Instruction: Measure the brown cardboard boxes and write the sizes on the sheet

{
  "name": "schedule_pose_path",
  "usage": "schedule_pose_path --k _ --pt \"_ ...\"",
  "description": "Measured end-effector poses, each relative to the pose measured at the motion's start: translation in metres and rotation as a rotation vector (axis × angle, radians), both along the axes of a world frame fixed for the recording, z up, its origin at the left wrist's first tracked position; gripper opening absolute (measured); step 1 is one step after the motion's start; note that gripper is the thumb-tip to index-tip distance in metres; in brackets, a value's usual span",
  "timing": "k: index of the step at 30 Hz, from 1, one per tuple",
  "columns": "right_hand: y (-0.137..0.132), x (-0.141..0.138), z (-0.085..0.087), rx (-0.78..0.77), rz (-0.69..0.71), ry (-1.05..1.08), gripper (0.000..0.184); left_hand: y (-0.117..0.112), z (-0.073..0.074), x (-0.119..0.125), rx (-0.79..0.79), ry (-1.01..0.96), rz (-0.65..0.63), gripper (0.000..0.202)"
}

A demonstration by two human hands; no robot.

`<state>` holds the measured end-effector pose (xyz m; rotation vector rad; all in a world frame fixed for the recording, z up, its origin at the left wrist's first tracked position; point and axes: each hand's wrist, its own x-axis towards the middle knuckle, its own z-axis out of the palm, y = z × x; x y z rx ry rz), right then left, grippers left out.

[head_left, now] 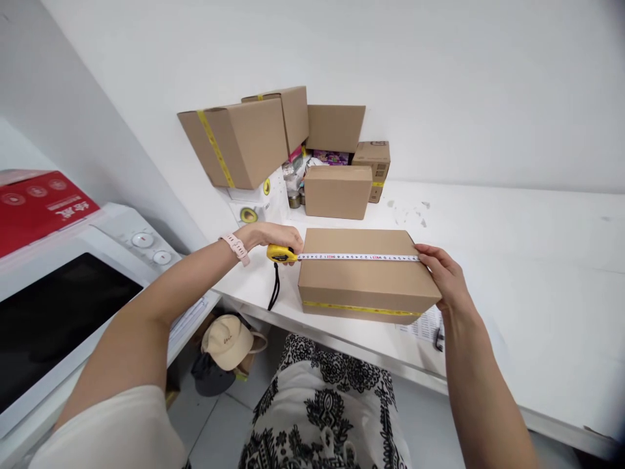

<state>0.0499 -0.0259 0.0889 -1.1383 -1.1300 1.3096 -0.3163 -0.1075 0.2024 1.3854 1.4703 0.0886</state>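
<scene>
Tape measure (278, 252) drawn out over cardboard box (364, 280)

The left hand (278, 236) has its fingers closed around the yellow case of the tape measure, just beside the left end of the box. From the case, the white measuring strip (359, 257) runs straight along the top of the box, until its right edge. The right hand (444, 273) is at this edge, where the strip reaches it. Its fingers are bent, with only a small gap between them; whether they pinch the strip or only press it, I cannot tell.

The cardboard box lies on the white desk (512, 260), near the front edge, and a line of yellow tape (361, 309) goes along its front side. A black strap (276, 286) goes down from the case. By the right front corner of the box there is a printed sheet (424, 326), partly covered. Behind, a smaller brown box (338, 192) stands on the desk, and a taped brown box (256, 143) rests above white boxes (261, 212) with avocado pictures. At the left is a microwave (63, 312).
</scene>
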Motion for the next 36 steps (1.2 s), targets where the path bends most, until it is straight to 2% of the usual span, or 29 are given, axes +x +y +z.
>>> schedule_pose_path --k 20,36 --pt "-0.0003 0.0013 0.0001 -0.009 0.003 0.005 0.033 -0.0031 0.0002 0.0063 -0.009 0.031 0.084 0.007" --pt "-0.0025 0.0016 0.0008 0.022 -0.002 -0.034 0.031 -0.0023 -0.003 0.0041 0.001 0.02 0.074 0.006"
